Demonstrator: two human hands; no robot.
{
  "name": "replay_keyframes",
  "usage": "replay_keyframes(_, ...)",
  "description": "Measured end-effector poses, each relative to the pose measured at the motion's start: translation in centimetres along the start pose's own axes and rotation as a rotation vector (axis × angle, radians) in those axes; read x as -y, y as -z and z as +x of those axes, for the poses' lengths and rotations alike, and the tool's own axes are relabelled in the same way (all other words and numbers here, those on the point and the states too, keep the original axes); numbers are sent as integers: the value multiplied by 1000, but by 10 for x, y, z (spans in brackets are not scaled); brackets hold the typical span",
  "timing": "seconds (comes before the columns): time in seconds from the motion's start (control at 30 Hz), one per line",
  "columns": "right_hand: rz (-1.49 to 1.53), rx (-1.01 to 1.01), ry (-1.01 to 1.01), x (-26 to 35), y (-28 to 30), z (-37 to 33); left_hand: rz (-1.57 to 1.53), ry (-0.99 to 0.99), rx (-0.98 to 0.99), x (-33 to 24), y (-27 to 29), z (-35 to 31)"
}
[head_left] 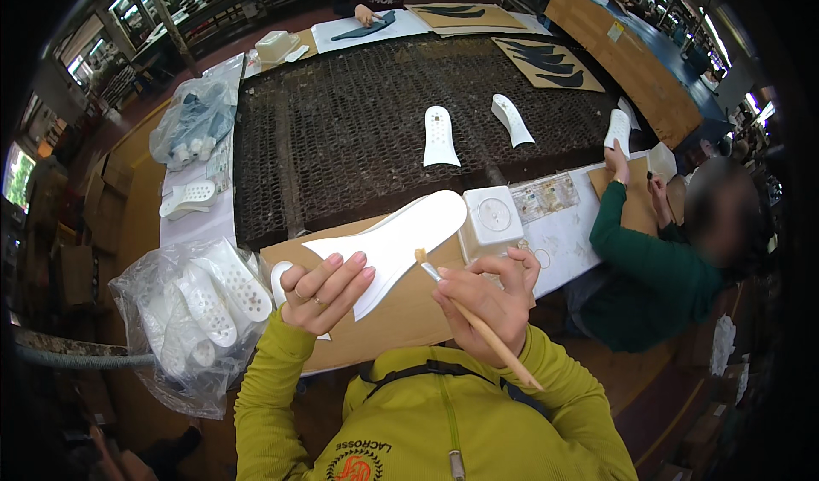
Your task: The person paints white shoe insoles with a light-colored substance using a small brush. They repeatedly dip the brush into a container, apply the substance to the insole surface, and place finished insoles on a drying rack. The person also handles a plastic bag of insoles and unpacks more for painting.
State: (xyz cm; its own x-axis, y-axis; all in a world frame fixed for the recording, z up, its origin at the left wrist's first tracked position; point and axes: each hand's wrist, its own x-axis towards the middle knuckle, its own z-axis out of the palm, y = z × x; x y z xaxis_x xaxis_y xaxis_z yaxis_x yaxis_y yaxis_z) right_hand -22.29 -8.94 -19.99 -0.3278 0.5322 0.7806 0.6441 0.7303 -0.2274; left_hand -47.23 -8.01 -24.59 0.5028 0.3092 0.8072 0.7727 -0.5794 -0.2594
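Note:
My left hand (328,292) is closed on a smooth white shoe sole (401,229), its fingers over the near side and the thumb hidden. The sole is tilted above a brown cardboard sheet (401,332), its rounded end pointing away to the right. Between the fingers of my right hand (488,298) is a brush (493,342) with a wooden handle. Its bristle tip is close to the sole's right edge; whether it touches, I cannot tell. Behind my right hand stands a translucent white plastic tub (492,223). Part of another white sole (279,281) shows beside my left hand.
A clear bag of white soles (209,302) lies at the left. Two soles, one upright-facing (440,136) and one tilted (512,121), rest on the dark mesh bed (358,131). At right, a co-worker in a green sleeve (627,238) holds a sole; another person works across the table.

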Motion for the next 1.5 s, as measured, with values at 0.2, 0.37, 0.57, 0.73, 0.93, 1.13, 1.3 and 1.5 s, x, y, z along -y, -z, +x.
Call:
replay_keyframes(0.2, 45, 28, 26, 15, -2, -6, 9, -75, -58, 4, -14, 10)
replay_keyframes(0.37, 15, 47, 63, 28, -4, -12, 38, -68, -83, 2, -21, 17)
replay_keyframes(0.57, 0, 57, 129, 34, -9, -16, 65, 53, -93, -5, -33, 24)
replay_keyframes(0.73, 274, 94, 9, 1, -3, -38, -37, 194, -125, -12, -42, 18)
replay_keyframes(0.93, 147, -26, -866, -90, 1, -112, -289, 588, -105, -29, -63, -22)
replay_keyframes(1.13, -99, 116, -806, -111, -19, -167, -379, 801, -80, -49, -81, -50)
replay_keyframes(1.3, 438, 4, -1042, -90, -22, -135, -315, 677, -123, -53, -77, -42)
replay_keyframes(1.5, 661, 19, -460, -35, -3, -53, -305, 524, -151, -57, -66, -13)
